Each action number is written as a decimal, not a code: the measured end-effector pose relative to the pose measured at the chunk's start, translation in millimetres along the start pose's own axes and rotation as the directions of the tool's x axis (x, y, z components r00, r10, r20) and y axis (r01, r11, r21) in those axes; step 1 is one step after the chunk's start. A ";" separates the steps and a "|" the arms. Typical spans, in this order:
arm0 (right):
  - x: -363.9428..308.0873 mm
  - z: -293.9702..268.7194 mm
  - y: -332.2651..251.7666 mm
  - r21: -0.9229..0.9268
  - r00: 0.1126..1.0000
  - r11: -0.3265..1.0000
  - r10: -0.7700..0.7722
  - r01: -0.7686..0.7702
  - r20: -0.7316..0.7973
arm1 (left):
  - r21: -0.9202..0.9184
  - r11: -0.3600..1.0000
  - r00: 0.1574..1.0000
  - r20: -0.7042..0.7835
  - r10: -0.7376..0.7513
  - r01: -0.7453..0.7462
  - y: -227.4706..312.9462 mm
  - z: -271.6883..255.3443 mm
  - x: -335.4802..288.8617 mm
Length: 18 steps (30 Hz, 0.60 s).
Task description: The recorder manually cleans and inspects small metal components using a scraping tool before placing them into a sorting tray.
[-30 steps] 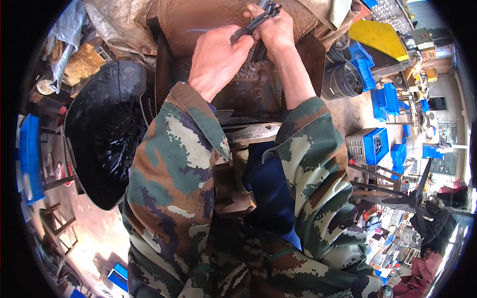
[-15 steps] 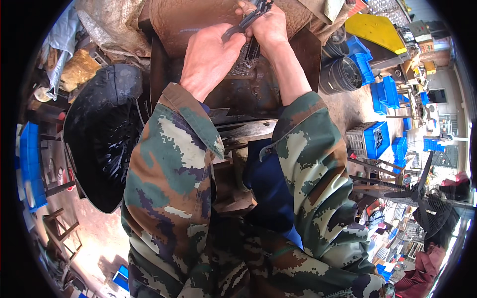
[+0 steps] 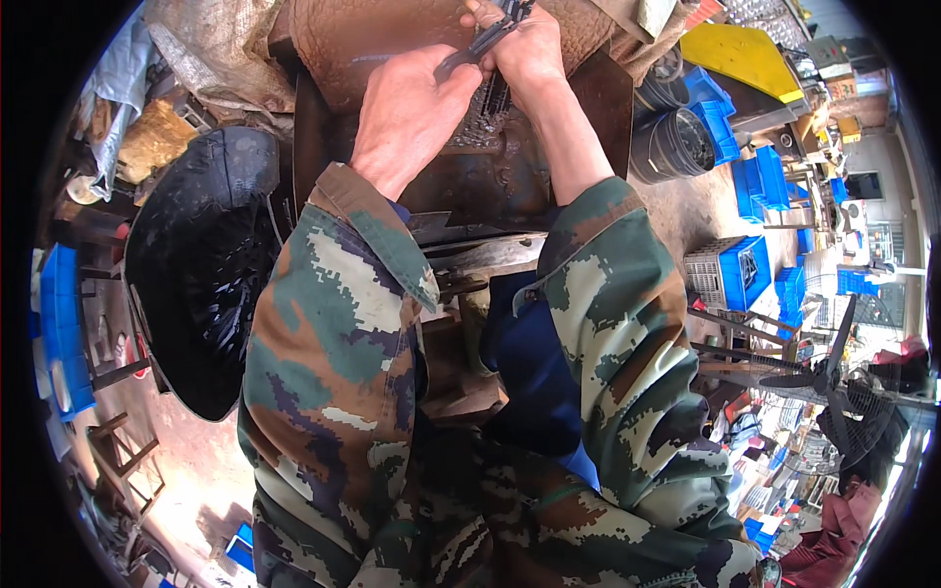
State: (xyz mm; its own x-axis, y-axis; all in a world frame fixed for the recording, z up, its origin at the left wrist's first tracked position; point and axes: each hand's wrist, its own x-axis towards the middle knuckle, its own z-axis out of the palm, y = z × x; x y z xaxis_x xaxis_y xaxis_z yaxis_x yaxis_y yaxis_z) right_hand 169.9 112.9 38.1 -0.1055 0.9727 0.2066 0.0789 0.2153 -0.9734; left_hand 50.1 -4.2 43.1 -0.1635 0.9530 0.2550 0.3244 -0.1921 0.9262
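At the top of view, both hands are closed around a bundle of dark, narrow metal strips [image 3: 498, 32]. My left hand [image 3: 414, 110] grips the lower left end of the strips between thumb and fingers. My right hand [image 3: 529, 51] is wrapped round the upper part, its thumb bent over them. More dark strip ends point down beneath my right hand. The fingertips are partly hidden by the strips, so exactly how each piece is held does not show. Below the hands lies a brown, wet-looking metal tray [image 3: 470, 186] with grey, gritty matter in it.
On the left stands a large black container [image 3: 201, 162] with shiny dark pieces inside. Black buckets [image 3: 655, 149] and blue crates [image 3: 742, 272] stand to the right. A fan [image 3: 828, 382] is at far right, and a wooden stool [image 3: 123, 451] at lower left. Sacking [image 3: 221, 49] hangs upper left.
Hardly anything differs. Both hands keep their grip on the dark strips, with only a very slight shift in the view.
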 end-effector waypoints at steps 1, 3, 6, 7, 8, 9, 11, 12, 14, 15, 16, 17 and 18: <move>-0.1 -0.7 -0.4 0.001 1.000 1.000 0.006 -0.006 -0.001 | 0.006 1.000 1.000 0.001 0.000 0.000 0.0 0.6 0.5; -0.8 -0.2 -1.1 -0.001 1.000 1.000 0.000 0.000 0.003 | 0.012 1.000 1.000 -0.011 0.015 -0.015 -0.3 0.5 -0.1; -1.8 1.9 -1.8 -0.015 1.000 1.000 -0.010 0.010 0.004 | 0.034 0.999 1.000 -0.017 0.020 -0.020 -2.0 -1.2 -0.3; -1.6 1.6 -1.7 -0.033 1.000 0.999 -0.014 0.014 -0.003 | 0.043 0.999 1.000 -0.010 0.011 -0.011 -2.5 -1.0 0.3; -0.9 2.5 -1.4 -0.033 1.000 0.999 -0.013 0.013 -0.004 | 0.043 0.999 1.000 -0.010 0.011 -0.010 -2.8 -1.1 0.4; 0.6 2.1 0.4 -0.033 0.999 0.999 -0.039 0.039 -0.006 | 0.042 0.999 1.000 -0.002 0.000 0.000 -1.2 -0.3 0.4; 2.8 -0.6 3.2 -0.034 0.998 0.997 -0.065 0.065 -0.010 | 0.041 0.999 1.000 0.008 -0.009 0.009 1.6 0.1 1.1; 2.4 -0.1 2.9 -0.022 0.999 0.999 -0.044 0.044 -0.011 | 0.052 0.998 0.999 0.032 -0.026 0.024 2.2 -1.0 1.0; 1.6 0.8 2.1 -0.010 1.000 1.000 -0.022 0.022 -0.012 | 0.063 0.997 0.997 0.056 -0.043 0.040 1.5 -1.7 0.3; 1.2 0.7 1.8 -0.026 1.000 0.999 -0.023 0.023 -0.017 | 0.069 0.998 0.999 0.051 -0.019 0.015 0.6 -1.2 -0.1; 0.8 0.8 1.5 -0.043 0.999 0.999 -0.024 0.023 -0.021 | 0.075 0.997 0.999 0.046 0.006 -0.010 0.1 -1.0 -0.3; 0.5 1.2 1.3 -0.043 0.999 0.999 -0.024 0.023 -0.021 | 0.075 0.997 0.999 0.045 0.005 -0.009 -0.2 -1.2 -0.3; 0.6 1.1 1.3 -0.051 0.999 0.998 -0.024 0.023 -0.026 | 0.077 0.997 0.999 0.050 0.003 -0.007 -0.5 -1.1 -0.1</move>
State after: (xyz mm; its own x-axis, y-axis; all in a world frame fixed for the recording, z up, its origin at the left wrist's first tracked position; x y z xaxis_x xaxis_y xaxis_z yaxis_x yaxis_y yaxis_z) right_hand 168.9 113.7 36.8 -0.0819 0.9692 0.2324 0.1267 0.2414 -0.9621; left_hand 48.9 -4.4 42.9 -0.1154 0.9630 0.2437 0.3964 -0.1803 0.9002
